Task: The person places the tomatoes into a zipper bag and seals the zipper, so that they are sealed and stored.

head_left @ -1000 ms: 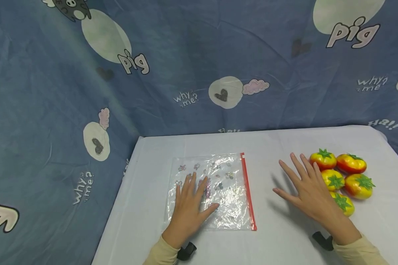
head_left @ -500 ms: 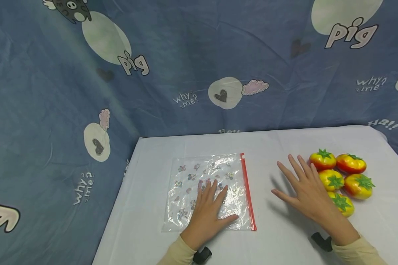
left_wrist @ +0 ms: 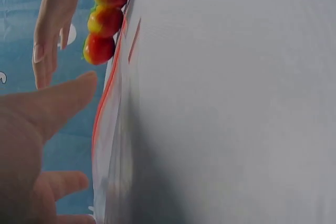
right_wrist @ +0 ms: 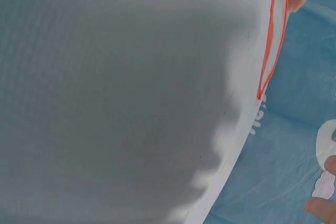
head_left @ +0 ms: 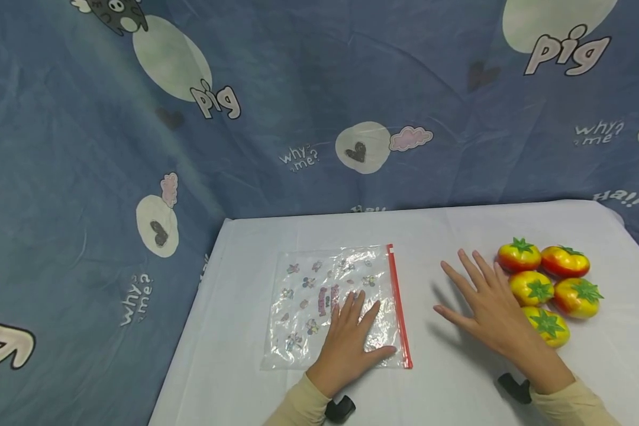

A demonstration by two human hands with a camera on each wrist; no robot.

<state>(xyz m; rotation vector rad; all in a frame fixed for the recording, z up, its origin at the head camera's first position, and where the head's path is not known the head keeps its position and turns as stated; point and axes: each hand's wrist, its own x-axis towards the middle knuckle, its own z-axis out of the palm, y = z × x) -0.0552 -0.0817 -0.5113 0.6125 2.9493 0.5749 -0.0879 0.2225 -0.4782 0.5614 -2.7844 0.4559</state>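
A clear printed zip bag [head_left: 293,316] with a red zip edge [head_left: 397,305] lies flat on the white table. My left hand [head_left: 349,349] is spread over its lower right part, fingers apart and straight, thumb towards the red edge. In the right wrist view the red edge shows as two strips [right_wrist: 269,35] standing apart and meeting at a corner. My right hand [head_left: 490,313] hovers palm down with spread fingers, casting a shadow on the table. It holds nothing and overlaps the near side of several glossy red-and-yellow tomatoes [head_left: 532,288] with green leafy tops.
The tomatoes sit close together at the right of the white table [head_left: 223,331]. A blue printed cloth [head_left: 266,71] hangs behind the table and along its left side. Dark wrist cameras [head_left: 341,409] are worn below both hands.
My left hand has slid right across the bag, from its left-middle part towards the red edge. My right hand has shifted very slightly left. Bag and tomatoes stay in place.
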